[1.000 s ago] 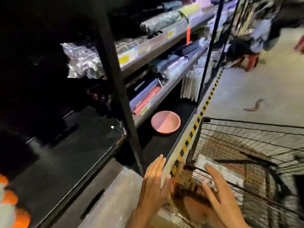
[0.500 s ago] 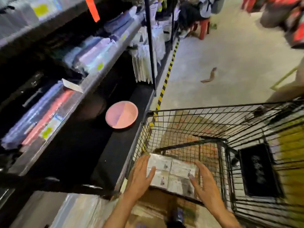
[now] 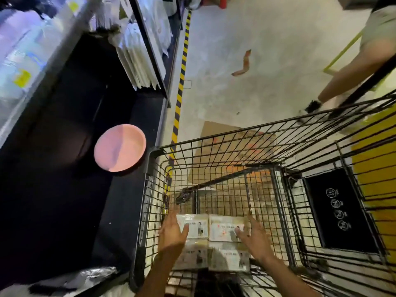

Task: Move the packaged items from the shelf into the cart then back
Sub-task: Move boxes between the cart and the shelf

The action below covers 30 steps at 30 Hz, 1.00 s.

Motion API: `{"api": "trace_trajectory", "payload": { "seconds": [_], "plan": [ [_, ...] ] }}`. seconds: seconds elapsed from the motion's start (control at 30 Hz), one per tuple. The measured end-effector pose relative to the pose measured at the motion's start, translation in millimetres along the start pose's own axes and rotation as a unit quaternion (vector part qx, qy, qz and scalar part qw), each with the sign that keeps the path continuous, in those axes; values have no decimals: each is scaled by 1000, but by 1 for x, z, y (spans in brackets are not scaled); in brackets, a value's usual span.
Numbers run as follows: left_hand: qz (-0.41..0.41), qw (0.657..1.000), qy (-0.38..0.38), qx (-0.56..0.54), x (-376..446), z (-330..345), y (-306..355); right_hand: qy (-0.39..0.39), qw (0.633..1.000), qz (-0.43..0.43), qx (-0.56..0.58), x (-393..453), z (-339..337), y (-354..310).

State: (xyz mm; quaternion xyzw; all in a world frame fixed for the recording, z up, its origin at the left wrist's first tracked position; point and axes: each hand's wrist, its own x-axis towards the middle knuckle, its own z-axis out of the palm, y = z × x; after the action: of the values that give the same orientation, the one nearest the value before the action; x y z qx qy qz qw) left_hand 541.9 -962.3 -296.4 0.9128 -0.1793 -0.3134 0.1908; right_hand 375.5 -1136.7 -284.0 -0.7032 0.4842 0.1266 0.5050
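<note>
While the dark shelf [image 3: 70, 189] at left carries only one round pink plastic plate [image 3: 120, 147] near its right edge, plus white flat packets [image 3: 139, 61] hanging further back, the packaged items are over in the black wire cart [image 3: 267, 172]. Left hand [image 3: 172, 232], fingers spread and fairly straight, lies on the left edge of the bundle of white labelled flat packs in clear wrap [image 3: 214, 241]. Right hand [image 3: 255, 237], also spread, sits at the bundle's right edge. Judging by this, both palms bracket it sideways so the loose stack stays together while being set down by the cart's near-left corner. Count: four label panels visible, two by two; whether more lie underneath, cannot tell. Cart also has one black placard [image 3: 338, 211] on its right side. Another person's arm [image 3: 351, 67] reaches toward the cart's far rim, top right.
</note>
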Motion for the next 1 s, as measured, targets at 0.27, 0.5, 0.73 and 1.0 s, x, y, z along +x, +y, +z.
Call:
{"api": "trace_trajectory", "payload": {
  "seconds": [0.27, 0.5, 0.73, 1.0],
  "plan": [
    [-132, 985, 28, -106, 58, 69, -54, -19, 990, 116, 73, 67, 42, 58],
    [-207, 965, 29, -162, 39, 50, -24, 14, 985, 141, 100, 68, 56, 50],
    [-222, 964, 40, -138, 36, 42, -9, 82, 978, 173, 85, 61, 57, 34],
    [-181, 965, 44, -183, 21, 37, 1, 69, 967, 188, 159, 78, 50, 86]
  ]
}}
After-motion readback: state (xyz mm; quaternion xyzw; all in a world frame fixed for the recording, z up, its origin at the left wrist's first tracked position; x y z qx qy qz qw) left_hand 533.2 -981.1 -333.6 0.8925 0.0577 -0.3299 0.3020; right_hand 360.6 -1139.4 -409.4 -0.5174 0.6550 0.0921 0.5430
